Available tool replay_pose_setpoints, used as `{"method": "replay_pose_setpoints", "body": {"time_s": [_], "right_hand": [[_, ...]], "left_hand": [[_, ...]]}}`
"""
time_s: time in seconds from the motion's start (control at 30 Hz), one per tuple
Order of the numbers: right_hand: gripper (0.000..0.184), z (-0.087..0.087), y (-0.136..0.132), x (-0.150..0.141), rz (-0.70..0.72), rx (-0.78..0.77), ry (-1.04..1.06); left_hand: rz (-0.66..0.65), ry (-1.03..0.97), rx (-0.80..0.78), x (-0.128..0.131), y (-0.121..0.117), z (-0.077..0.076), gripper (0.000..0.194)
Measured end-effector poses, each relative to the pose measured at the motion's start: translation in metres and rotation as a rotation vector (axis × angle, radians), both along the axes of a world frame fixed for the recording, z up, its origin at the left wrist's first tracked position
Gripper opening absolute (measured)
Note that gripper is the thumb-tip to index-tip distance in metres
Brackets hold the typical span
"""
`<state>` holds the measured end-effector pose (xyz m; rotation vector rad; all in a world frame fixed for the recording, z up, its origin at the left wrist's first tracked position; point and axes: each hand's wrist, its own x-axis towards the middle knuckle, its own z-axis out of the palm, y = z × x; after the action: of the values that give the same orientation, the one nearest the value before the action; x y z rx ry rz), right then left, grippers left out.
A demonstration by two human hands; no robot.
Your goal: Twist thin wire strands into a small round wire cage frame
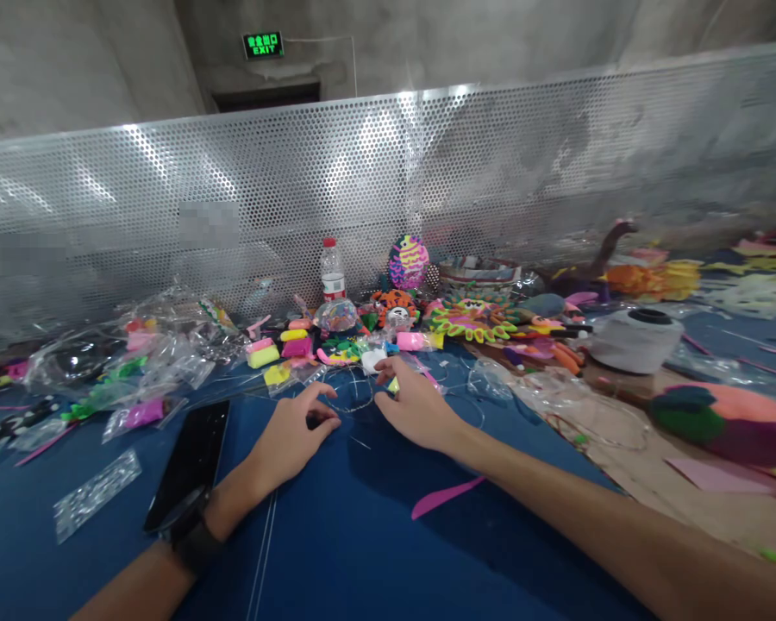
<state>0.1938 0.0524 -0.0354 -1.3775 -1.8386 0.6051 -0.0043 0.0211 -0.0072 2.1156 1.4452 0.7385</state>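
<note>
My left hand [301, 431] is at the left side of a thin clear ring [349, 410] on the blue table, its thumb and index finger bent and apart with nothing visible between them. On the ring's right side is my right hand [417, 405], its fingers loosely bent, with a gap between thumb and index. Just beyond its fingertips lies a white lump [373, 360], perhaps clay; whether they touch is unclear. A short thin pale strand [360, 442] rests between the hands. Below my right wrist lies a pink plastic knife-shaped tool [446, 497].
A black phone [190, 461] and bubble wrap [97, 494] lie left. Clay packs [263, 356], a bottle [333, 274] and a flower-shaped clay piece [474, 317] stand behind. To the right are a white spool [634, 343], cardboard [621, 457] and a multicoloured clay form [724, 423]. A perforated metal panel [284, 190] rises behind.
</note>
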Motion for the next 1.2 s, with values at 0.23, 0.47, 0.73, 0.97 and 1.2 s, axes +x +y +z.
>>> {"method": "replay_pose_setpoints", "body": {"time_s": [0.23,0.47,0.73,0.97,1.2], "right_hand": [[0.03,0.005,-0.004,0.0,0.017,0.064,0.069],[0.026,0.009,-0.009,-0.001,0.249,0.113,0.062],[0.012,0.003,0.0,0.0,0.233,0.151,0.071],[0.014,0.0,0.002,-0.001,0.165,0.141,0.127],[0.011,0.006,0.001,0.0,0.142,0.087,0.131]], "left_hand": [[0.009,0.033,0.016,0.001,0.0,0.001,0.021],[0.014,-0.038,-0.017,0.003,-0.002,0.001,0.011],[0.011,-0.049,0.003,0.006,-0.006,-0.001,0.019],[0.012,-0.011,0.042,0.006,-0.004,-0.002,0.013],[0.022,-0.003,0.067,0.005,-0.007,0.0,0.02]]}}
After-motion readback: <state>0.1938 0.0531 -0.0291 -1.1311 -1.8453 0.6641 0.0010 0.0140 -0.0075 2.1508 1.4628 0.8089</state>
